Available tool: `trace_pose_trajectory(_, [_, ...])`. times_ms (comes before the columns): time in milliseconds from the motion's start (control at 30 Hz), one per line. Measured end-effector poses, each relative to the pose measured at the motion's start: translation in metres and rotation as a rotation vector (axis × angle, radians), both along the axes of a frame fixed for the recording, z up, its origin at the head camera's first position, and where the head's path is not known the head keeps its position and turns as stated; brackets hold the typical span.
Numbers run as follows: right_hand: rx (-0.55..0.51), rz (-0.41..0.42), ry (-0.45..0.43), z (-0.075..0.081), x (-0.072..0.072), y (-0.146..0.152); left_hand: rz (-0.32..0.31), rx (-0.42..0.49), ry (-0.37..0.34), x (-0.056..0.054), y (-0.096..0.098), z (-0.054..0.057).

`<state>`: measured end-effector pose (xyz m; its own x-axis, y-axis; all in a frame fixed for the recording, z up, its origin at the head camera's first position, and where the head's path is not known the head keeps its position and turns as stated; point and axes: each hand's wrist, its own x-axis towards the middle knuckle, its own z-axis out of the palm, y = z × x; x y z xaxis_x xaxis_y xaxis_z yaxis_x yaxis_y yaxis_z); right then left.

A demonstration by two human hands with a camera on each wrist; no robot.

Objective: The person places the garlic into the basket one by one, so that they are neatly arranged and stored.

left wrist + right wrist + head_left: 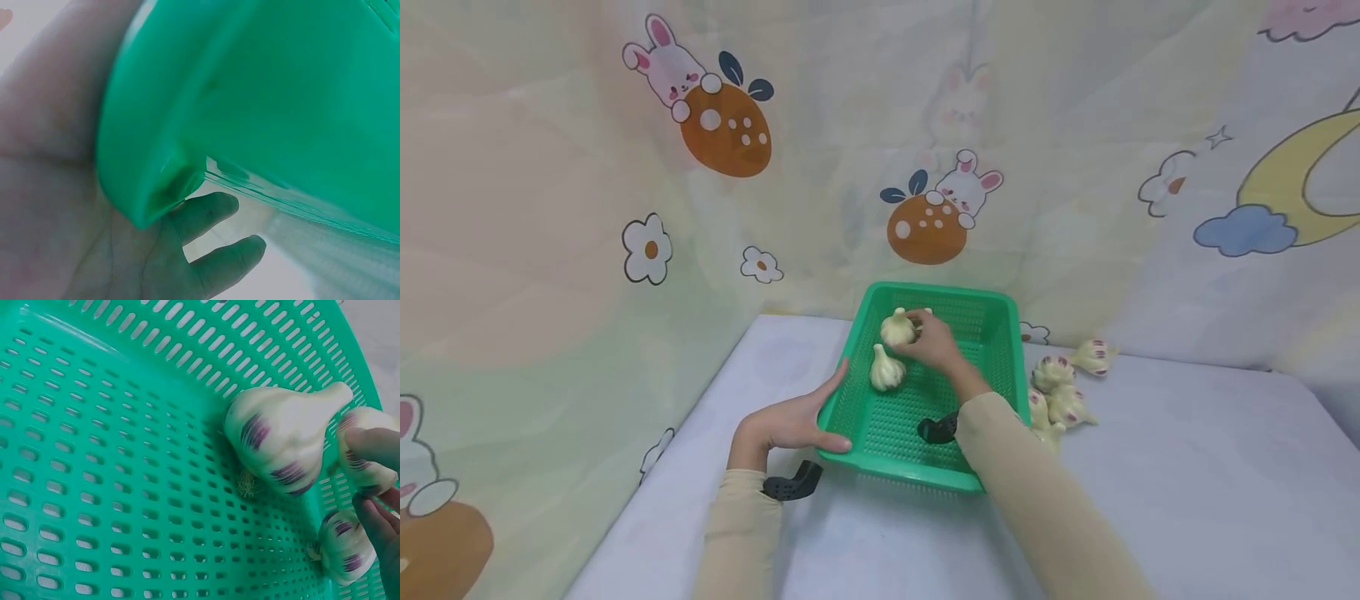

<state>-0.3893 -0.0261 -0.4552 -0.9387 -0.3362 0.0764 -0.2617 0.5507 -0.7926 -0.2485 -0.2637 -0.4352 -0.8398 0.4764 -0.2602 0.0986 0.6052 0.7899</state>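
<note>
A green plastic basket (917, 477) with slotted walls stands on the table. My left hand (790, 422) holds its near left corner, the thumb over the rim. In the left wrist view, fingers (228, 265) of that hand extend below the basket rim (144, 137). Inside the basket, my right hand (934, 340) pinches a garlic bulb (897, 328) between thumb and fingertips. Nearer to me lies another garlic bulb (887, 371). A further bulb (347, 547) shows below the fingers in the right wrist view; in the head view the hand mostly hides it.
Several purple-streaked garlic bulbs (1067, 406) lie outside the basket, along its right side. A white cloth covers the table (1180, 475). Behind and to the left hangs a curtain (827, 125) printed with rabbits and flowers. Black wrist mounts (795, 483) sit at both wrists.
</note>
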Motion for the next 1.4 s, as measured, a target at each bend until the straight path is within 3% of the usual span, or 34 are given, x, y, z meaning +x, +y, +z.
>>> trace_pose_trajectory(133, [0.033,0.019,0.062,-0.001,0.000,-0.005,0.008,0.009,-0.002,0.002,-0.002,-0.001])
trace_pose_trajectory(367, [0.154,0.011,0.035,-0.009,0.000,-0.011,0.017,0.025,-0.020,0.008,-0.005,-0.002])
trace_pose_trajectory(567, [0.223,-0.012,0.086,-0.010,0.000,-0.011,0.009,0.045,-0.029,0.009,-0.002,-0.005])
trace_pose_trajectory(1100, [0.318,-0.001,0.138,-0.009,-0.002,-0.009,-0.010,0.047,-0.008,0.007,0.003,-0.007])
trace_pose_trajectory(1400, [0.408,0.000,0.233,-0.009,-0.011,-0.014,-0.005,0.027,0.014,0.002,0.003,-0.004])
